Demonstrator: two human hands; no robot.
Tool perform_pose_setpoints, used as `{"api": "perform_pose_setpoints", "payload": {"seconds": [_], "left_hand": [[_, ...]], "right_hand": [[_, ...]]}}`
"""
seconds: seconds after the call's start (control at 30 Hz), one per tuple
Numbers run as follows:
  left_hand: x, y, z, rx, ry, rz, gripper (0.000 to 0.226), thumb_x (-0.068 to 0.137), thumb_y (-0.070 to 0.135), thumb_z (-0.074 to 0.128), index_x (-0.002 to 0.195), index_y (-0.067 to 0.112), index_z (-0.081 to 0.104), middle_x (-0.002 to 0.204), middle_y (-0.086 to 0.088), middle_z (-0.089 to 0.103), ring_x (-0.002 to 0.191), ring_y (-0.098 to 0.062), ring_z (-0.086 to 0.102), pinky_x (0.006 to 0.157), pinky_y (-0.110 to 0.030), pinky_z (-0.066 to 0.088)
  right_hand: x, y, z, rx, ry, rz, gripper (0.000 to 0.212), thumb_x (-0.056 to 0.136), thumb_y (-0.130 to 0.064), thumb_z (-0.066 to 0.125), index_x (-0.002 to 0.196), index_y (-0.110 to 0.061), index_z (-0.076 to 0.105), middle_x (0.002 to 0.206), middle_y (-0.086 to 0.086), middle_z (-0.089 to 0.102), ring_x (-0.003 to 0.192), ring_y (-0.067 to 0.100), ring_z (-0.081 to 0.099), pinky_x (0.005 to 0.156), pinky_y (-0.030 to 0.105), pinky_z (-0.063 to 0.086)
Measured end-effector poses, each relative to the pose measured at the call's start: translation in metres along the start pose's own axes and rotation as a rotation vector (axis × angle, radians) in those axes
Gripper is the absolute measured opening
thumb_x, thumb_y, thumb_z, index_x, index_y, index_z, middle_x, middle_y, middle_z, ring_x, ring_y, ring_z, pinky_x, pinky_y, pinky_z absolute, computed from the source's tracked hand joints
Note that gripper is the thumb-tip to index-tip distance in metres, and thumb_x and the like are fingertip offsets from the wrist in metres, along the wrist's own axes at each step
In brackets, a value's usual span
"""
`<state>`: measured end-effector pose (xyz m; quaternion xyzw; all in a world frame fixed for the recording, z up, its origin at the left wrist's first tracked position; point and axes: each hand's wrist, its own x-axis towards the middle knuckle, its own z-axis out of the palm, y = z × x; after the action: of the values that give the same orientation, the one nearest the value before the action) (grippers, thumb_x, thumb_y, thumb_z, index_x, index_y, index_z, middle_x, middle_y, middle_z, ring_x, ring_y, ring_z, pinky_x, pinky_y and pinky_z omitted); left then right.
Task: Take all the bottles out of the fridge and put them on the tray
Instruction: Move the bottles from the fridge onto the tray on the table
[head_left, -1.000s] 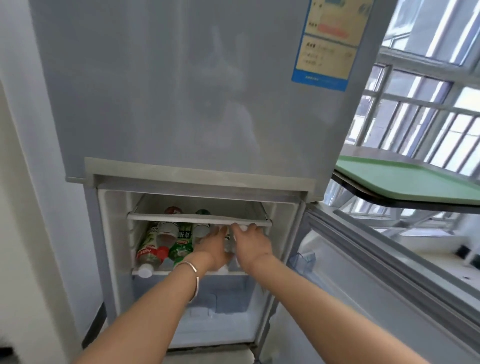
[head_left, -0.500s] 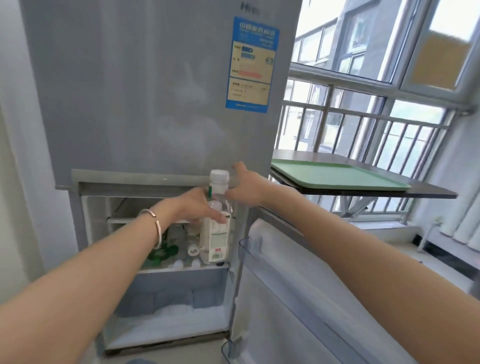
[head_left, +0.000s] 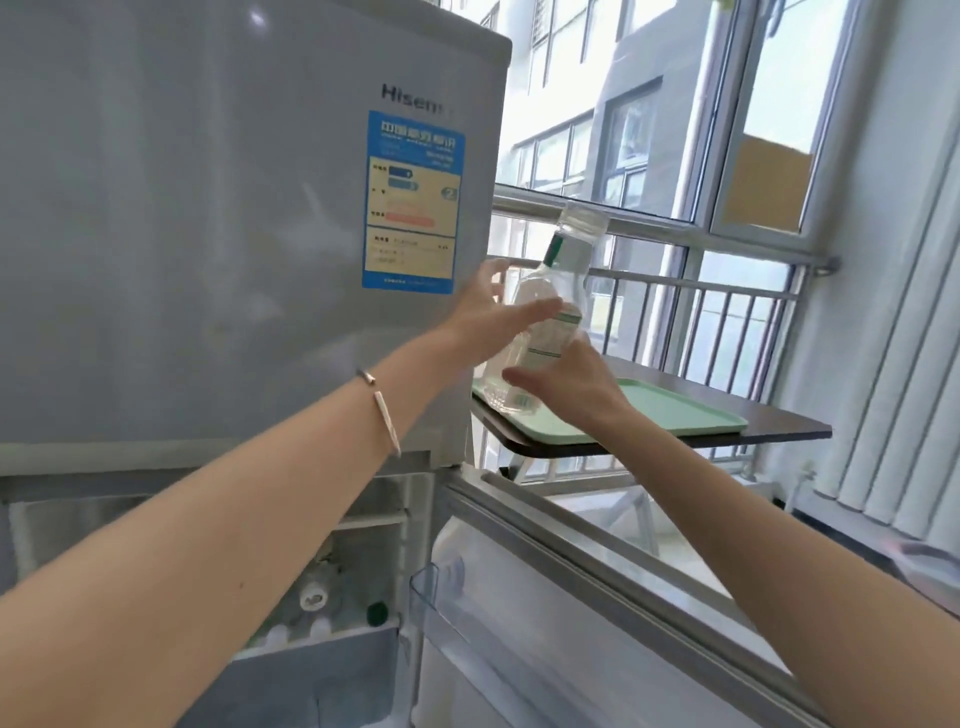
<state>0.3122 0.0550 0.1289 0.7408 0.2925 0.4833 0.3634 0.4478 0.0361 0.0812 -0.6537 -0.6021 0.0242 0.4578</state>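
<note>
A clear plastic bottle (head_left: 567, 248) with a white cap and a white and green label is tilted above the left end of the light green tray (head_left: 675, 415). My left hand (head_left: 488, 317) wraps the bottle's middle from the left, fingers across the front and thumb behind. My right hand (head_left: 571, 389) grips its lower part from the right. The bottle's base hangs just over the tray's near-left corner. In the open lower compartment of the grey fridge (head_left: 208, 234), a white bottle cap (head_left: 313, 597) and a green cap (head_left: 377, 613) show below my left forearm.
The tray lies on a dark tabletop (head_left: 779, 432) right of the fridge, in front of a barred window (head_left: 727, 322). The open lower fridge door (head_left: 545, 623) juts out under my right arm. White curtains (head_left: 893, 364) hang at the far right.
The bottle has come out of the fridge and moved up and right to the tray. My right hand has shifted from near the cap to the bottle's lower part. The view has swung right.
</note>
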Motion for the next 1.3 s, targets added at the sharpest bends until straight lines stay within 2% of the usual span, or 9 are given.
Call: {"api": "perform_pose_setpoints", "payload": {"seconds": [0.1,0.23,0.37,0.5,0.67,0.77,0.93,1.17,1.3], "left_hand": [[0.029,-0.029,0.023,-0.102,-0.033,-0.131,0.075,0.091,0.042,0.056,0.151,0.015,0.020,0.155,-0.011,0.027,0.138,-0.029,0.035,0.111,-0.050,0.034],[0.055,-0.079,0.056,-0.062,-0.183,-0.237,0.064,0.098,0.050,0.031,0.151,0.014,0.025,0.154,-0.010,0.032,0.142,-0.027,0.031,0.117,-0.047,0.024],[0.074,-0.110,0.071,-0.127,-0.112,-0.234,0.060,0.100,0.049,0.025,0.150,0.016,0.025,0.150,-0.011,0.039,0.141,-0.026,0.033,0.112,-0.038,0.023],[0.085,-0.123,0.074,-0.075,-0.103,-0.255,0.065,0.101,0.049,0.023,0.154,0.016,0.006,0.160,-0.007,0.017,0.148,-0.025,0.018,0.118,-0.040,0.014],[0.085,-0.125,0.070,-0.035,-0.089,-0.257,0.067,0.101,0.047,0.025,0.154,0.014,0.003,0.162,-0.006,0.011,0.150,-0.022,0.011,0.122,-0.039,0.009],[0.069,-0.115,0.064,-0.025,-0.112,-0.252,0.065,0.101,0.046,0.027,0.154,0.012,0.010,0.160,-0.007,0.021,0.148,-0.022,0.020,0.120,-0.037,0.015],[0.037,-0.095,0.043,0.069,-0.191,-0.214,0.067,0.096,0.056,0.023,0.148,0.016,0.034,0.149,-0.005,0.042,0.141,-0.021,0.034,0.117,-0.034,0.023],[-0.029,-0.062,-0.002,0.234,-0.243,-0.182,0.051,0.103,0.037,0.026,0.134,0.006,0.052,0.136,-0.005,0.056,0.128,-0.016,0.048,0.107,-0.026,0.032],[-0.067,-0.067,-0.039,0.445,-0.296,-0.254,0.042,0.105,0.028,0.022,0.093,0.011,0.060,0.095,-0.001,0.058,0.094,-0.014,0.048,0.068,-0.005,0.037]], "right_hand": [[0.045,0.038,0.012,-0.022,0.010,0.080,0.091,0.048,-0.059,0.073,0.120,-0.008,0.052,0.094,0.001,0.068,0.082,0.016,0.069,0.065,0.032,0.061],[0.097,0.079,0.044,-0.087,-0.060,0.154,0.092,0.050,-0.068,0.062,0.117,-0.005,0.058,0.095,0.007,0.069,0.070,0.014,0.068,0.053,0.027,0.057],[0.106,0.072,0.065,-0.151,-0.087,0.145,0.043,0.078,-0.052,0.051,0.098,-0.016,0.063,0.112,0.013,0.063,0.092,0.026,0.064,0.079,0.040,0.056],[0.149,0.103,0.089,-0.201,-0.082,0.177,0.088,0.064,-0.065,0.036,0.124,-0.005,0.057,0.129,0.017,0.059,0.107,0.030,0.062,0.078,0.036,0.050],[0.134,0.079,0.081,-0.280,-0.132,0.158,0.049,0.090,-0.040,0.047,0.131,-0.013,0.054,0.136,0.014,0.051,0.111,0.031,0.058,0.081,0.034,0.045],[0.115,0.065,0.074,-0.334,-0.038,0.165,0.054,0.092,-0.032,0.053,0.136,-0.003,0.042,0.130,0.016,0.051,0.112,0.034,0.057,0.084,0.038,0.048],[0.071,0.030,0.055,-0.340,0.130,0.011,0.017,0.092,-0.013,0.051,0.108,-0.007,0.053,0.098,0.008,0.064,0.093,0.029,0.063,0.072,0.037,0.049],[0.008,-0.015,0.048,-0.289,-0.158,-0.090,0.019,0.089,-0.018,0.050,0.090,-0.004,0.063,0.085,0.011,0.065,0.084,0.031,0.066,0.068,0.034,0.050],[-0.025,-0.037,0.076,-0.423,-0.534,-0.097,0.030,0.094,-0.024,0.048,0.094,-0.002,0.068,0.090,0.017,0.072,0.082,0.032,0.072,0.072,0.038,0.060]]}}
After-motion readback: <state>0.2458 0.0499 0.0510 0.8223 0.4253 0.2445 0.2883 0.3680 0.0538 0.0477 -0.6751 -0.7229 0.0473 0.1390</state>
